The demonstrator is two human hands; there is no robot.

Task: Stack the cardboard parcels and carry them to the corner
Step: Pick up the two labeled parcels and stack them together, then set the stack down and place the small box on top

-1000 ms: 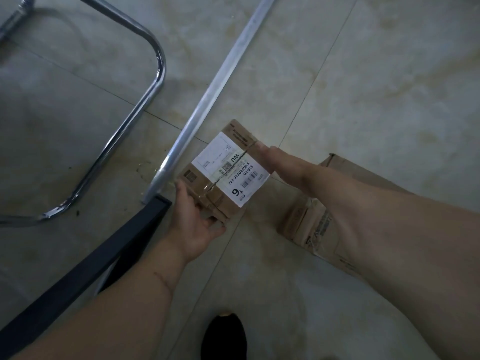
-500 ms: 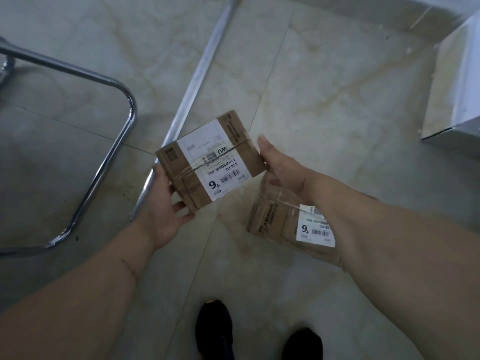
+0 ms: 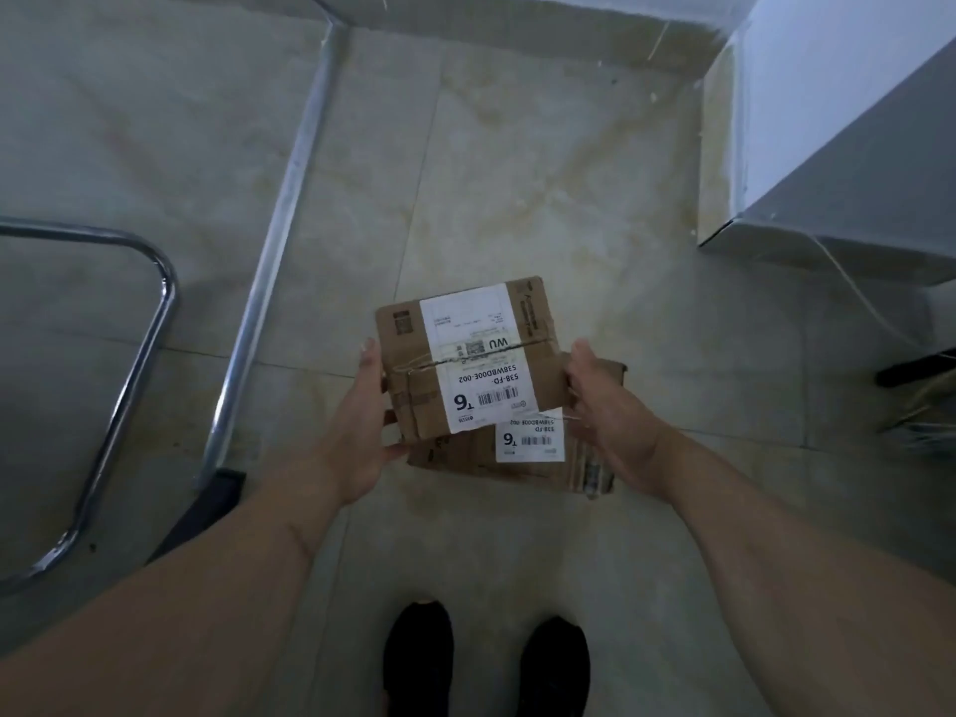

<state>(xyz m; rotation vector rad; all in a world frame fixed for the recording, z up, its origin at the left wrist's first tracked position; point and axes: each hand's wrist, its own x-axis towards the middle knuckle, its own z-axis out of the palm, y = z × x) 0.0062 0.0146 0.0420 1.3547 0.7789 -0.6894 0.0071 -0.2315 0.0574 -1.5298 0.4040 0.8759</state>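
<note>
Two brown cardboard parcels with white shipping labels are held in front of me above the tiled floor. The upper parcel (image 3: 468, 354) lies on top of the lower parcel (image 3: 522, 460), which sticks out below and to the right. My left hand (image 3: 362, 432) grips the stack's left side, thumb under the edge. My right hand (image 3: 602, 411) grips the right side, fingers around both parcels. Much of the lower parcel is hidden by the upper one.
A chrome tube frame (image 3: 129, 385) curves at the left, and a straight metal bar (image 3: 274, 251) runs across the floor beside it. A grey-white cabinet (image 3: 838, 147) stands at the upper right by the wall corner. My black shoes (image 3: 486, 659) are below.
The upper parcel has been brought right and set onto the second parcel. Both hands now hold the pair lifted off the floor, and the view has turned toward the wall corner.
</note>
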